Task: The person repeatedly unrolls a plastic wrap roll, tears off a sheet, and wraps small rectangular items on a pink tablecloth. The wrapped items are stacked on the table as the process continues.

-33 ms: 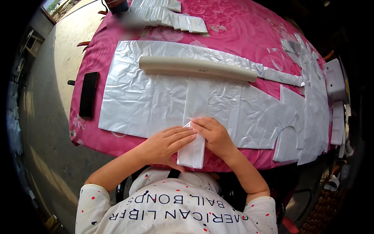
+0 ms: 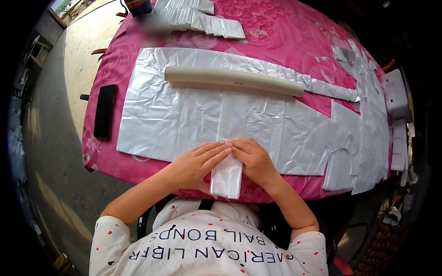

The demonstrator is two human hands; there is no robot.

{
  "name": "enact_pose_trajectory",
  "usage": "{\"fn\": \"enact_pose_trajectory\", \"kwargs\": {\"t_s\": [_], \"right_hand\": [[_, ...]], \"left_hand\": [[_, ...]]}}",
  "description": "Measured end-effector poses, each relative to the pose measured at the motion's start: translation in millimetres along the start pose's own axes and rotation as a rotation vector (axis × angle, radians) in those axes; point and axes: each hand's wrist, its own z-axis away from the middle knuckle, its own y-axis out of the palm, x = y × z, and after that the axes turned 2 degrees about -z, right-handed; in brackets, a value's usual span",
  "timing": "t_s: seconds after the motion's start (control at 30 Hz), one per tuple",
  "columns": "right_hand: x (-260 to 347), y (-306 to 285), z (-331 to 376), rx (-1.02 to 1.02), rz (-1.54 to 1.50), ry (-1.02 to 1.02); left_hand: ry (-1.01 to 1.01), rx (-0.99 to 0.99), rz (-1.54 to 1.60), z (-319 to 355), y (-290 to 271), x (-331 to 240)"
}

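A long strip of translucent white plastic film (image 2: 225,177), folded into a narrow flat packet at its near end, lies at the table's front edge. It runs away from me over a wide plastic sheet (image 2: 156,115). My left hand (image 2: 195,165) lies along the packet's left side, fingers stretched flat over the fold, thumb low by its edge. From the right, my right hand (image 2: 253,158) closes its bent fingers on the fold; its thumb is mostly hidden. Both hands' fingertips meet there. Beyond them, a beige tube (image 2: 235,82) rests across the strip and sheet.
A black phone (image 2: 105,112) lies on the pink floral tablecloth (image 2: 294,27) at left. Several folded plastic packets (image 2: 202,20) are lined up at the far side, beside a dark cup (image 2: 138,7). More plastic sheets (image 2: 370,138) cover the right end, near white containers (image 2: 396,94).
My left hand has shifted slightly, its fingertips sliding up toward the right ones at the fold, and its thumb has drawn in beside the packet. The right hand stays nearly in place.
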Motion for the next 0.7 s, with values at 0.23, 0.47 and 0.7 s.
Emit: {"fn": "enact_pose_trajectory", "kwargs": {"t_s": [0.23,0.47,0.7], "right_hand": [[-8,-8,-1,-0.114,-0.096,0.181],[-13,-22,-39,0.089,-0.509,0.919],[-18,-22,-43,0.131,-0.54,0.992]], "left_hand": [[-0.181,-0.092,-0.038,-6,16,15],[-0.383,-0.439,0.034,-20,18,9],[-0.269,0.013,-0.302,-24,38,7]]}}
